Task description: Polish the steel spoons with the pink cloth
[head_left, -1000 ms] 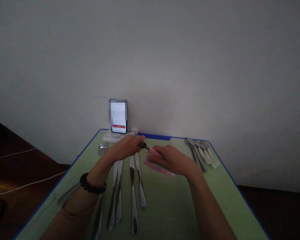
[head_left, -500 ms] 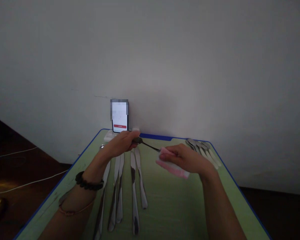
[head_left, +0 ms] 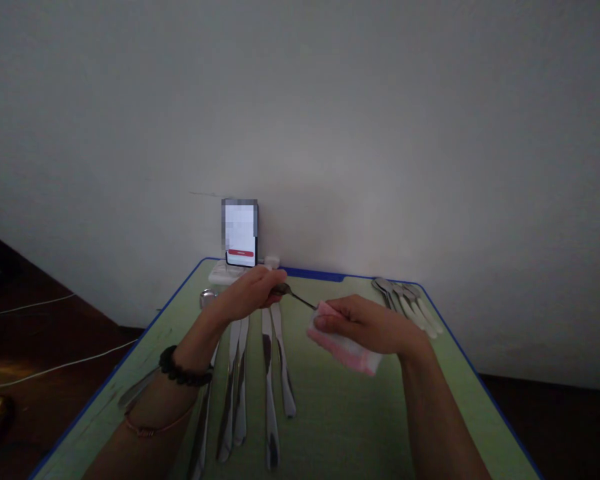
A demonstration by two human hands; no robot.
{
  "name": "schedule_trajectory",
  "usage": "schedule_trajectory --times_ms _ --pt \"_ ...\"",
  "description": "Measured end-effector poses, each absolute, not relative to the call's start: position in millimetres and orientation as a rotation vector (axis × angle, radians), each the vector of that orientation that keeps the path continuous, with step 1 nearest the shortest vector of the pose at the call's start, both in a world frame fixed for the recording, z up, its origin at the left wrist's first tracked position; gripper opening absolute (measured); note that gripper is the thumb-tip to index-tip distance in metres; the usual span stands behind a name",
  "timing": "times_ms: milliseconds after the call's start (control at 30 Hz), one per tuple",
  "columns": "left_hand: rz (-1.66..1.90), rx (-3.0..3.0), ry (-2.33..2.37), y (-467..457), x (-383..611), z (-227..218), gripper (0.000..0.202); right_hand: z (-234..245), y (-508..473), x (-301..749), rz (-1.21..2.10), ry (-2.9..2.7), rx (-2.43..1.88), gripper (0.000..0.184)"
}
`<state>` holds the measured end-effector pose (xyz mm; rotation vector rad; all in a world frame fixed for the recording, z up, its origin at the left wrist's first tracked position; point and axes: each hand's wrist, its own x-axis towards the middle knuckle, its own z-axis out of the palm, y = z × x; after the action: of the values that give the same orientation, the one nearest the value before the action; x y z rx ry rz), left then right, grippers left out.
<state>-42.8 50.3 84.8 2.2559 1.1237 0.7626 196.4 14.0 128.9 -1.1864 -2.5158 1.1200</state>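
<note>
My left hand point(head_left: 255, 292) is closed around the bowl end of a spoon point(head_left: 300, 299), held above the table. The spoon's thin neck slants down to the right. At its other end my right hand point(head_left: 363, 323) pinches a pink and white cloth point(head_left: 347, 350) around the handle, which the cloth hides. Below and left of the hands, several table knives point(head_left: 269, 393) lie lengthwise on the green table. Another spoon point(head_left: 209, 298) lies partly behind my left forearm.
Several spoons point(head_left: 400, 293), some with white handles, lie at the table's back right corner. A phone point(head_left: 241, 233) leans upright on a white stand point(head_left: 220, 273) by the wall. The green table point(head_left: 340, 427) has a blue edge. A white cable point(head_left: 55, 365) runs at the left.
Both hands have come slightly lower with the spoon and cloth. The spoon at the left now shows more beside my left forearm. The knives lie as before.
</note>
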Motion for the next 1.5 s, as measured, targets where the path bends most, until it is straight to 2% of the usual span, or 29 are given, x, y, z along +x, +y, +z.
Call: schedule_trajectory --times_ms 167,400,900,1267,1500 --pt "0.557 2.266 0.973 31.8 -13.7 110.4 0.038 126.0 13.8 187.4 1.229 -2.512 -1.135 0.037" --pt "0.508 2.357 1.003 25.7 -6.5 114.6 0.036 123.8 14.9 187.0 1.264 -2.487 -1.082 0.036" --pt "0.757 2.402 1.083 38.5 -38.5 111.9 0.036 127.6 15.9 197.8 1.148 -2.524 -1.100 0.031" --pt "0.920 2.346 1.038 38.3 -42.9 109.8 0.037 125.0 15.4 212.0 1.352 -2.353 -1.163 0.034" --pt "1.008 2.321 1.017 35.9 -41.6 112.4 0.037 127.5 13.8 201.0 1.269 -2.412 -1.097 0.034"
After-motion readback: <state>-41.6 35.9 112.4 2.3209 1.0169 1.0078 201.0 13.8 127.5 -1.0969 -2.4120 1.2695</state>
